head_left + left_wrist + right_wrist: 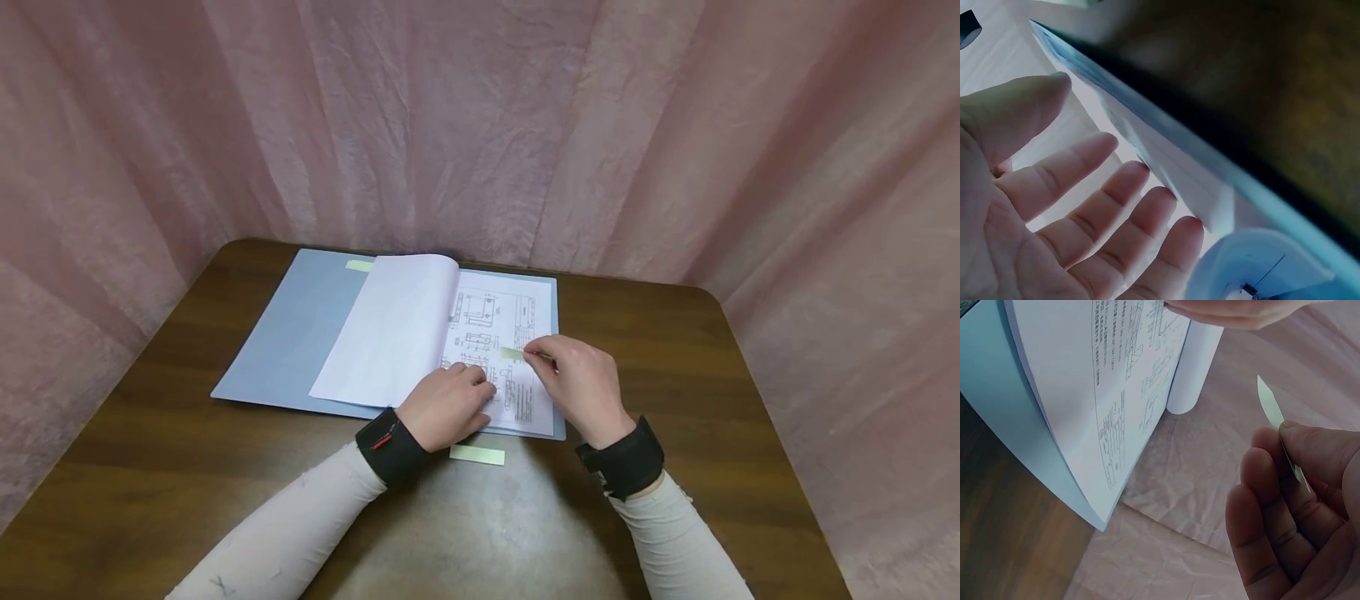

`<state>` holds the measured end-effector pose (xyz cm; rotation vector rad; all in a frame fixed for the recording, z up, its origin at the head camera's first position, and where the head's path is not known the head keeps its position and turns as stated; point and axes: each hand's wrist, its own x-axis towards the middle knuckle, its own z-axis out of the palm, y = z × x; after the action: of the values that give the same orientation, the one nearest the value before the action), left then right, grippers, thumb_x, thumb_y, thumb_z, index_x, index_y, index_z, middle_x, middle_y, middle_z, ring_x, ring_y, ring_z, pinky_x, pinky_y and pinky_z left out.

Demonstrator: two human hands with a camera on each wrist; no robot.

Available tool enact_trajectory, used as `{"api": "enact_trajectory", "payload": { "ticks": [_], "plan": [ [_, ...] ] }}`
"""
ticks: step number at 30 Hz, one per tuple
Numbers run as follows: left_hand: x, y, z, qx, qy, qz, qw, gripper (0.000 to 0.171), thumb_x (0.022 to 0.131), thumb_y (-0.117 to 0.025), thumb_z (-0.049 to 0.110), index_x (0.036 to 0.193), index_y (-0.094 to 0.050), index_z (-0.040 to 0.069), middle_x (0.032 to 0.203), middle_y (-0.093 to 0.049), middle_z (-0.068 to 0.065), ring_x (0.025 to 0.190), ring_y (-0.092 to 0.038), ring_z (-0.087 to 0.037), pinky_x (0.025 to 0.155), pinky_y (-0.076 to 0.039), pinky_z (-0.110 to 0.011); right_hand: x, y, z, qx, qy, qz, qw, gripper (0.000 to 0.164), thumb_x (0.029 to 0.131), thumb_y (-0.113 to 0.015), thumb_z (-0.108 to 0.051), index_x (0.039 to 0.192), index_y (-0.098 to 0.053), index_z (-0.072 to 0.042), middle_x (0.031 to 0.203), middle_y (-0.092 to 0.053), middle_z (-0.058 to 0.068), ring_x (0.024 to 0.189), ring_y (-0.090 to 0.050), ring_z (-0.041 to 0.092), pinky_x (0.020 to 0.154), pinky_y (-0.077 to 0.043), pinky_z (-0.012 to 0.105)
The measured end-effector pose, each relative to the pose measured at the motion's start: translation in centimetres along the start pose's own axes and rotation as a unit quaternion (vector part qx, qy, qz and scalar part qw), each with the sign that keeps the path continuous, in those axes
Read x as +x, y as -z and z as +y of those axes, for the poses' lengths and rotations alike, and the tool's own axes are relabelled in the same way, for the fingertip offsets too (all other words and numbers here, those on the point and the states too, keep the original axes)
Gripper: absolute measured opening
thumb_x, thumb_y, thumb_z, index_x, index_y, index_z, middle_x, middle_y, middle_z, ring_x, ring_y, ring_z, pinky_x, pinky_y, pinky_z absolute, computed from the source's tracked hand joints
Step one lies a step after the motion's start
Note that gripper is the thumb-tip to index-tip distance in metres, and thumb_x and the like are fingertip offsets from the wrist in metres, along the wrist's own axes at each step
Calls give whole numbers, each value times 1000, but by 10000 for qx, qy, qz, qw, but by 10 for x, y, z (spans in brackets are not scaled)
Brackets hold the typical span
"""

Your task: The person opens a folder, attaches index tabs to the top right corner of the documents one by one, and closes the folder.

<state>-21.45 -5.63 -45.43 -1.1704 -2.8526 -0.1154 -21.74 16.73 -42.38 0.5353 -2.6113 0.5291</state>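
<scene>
A blue folder (pixel 279 333) lies spread on the table, with a blank-backed sheet (pixel 390 333) turned over to the left. On the right side is a page of technical drawings (pixel 528 317). My left hand (pixel 448 404) rests on the lower left of that page, its fingers extended. Above the page's right part, my right hand (pixel 581 379) pinches a pale green sticky strip (pixel 1270 406) between thumb and index finger. In the right wrist view the strip stands clear of the page, its free end pointing up.
Another pale green strip (pixel 477 455) lies on the brown table (pixel 667 358) just below the folder. A further strip (pixel 359 266) sits at the folder's upper edge, beside the turned sheet. Pink curtains (pixel 480 125) hang close around the table's back and sides.
</scene>
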Motion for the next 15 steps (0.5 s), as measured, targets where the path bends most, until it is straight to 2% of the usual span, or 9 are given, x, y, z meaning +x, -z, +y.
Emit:
{"api": "enact_trajectory", "payload": {
  "ticks": [7, 15],
  "plan": [
    [6, -6, 8, 79, -37, 96, 9999, 38, 88, -73, 38, 119, -71, 16, 110, -62, -2, 96, -55, -20, 81, -48, -35, -9, 4, 13, 54, -287, -143, 9995, 13, 90, -73, -30, 101, -77, -23, 93, -70, -10, 68, -56, 5, 56, -42, 26],
    [16, -9, 15, 266, -124, 240, 9993, 34, 87, -73, 35, 115, -71, 14, 102, -60, -2, 88, -53, -20, 73, -47, -35, -6, 6, 46, -15, -551, -316, 9980, 15, 91, -72, -30, 103, -77, -21, 93, -71, -7, 64, -53, 10, 54, -41, 29]
  ]
}}
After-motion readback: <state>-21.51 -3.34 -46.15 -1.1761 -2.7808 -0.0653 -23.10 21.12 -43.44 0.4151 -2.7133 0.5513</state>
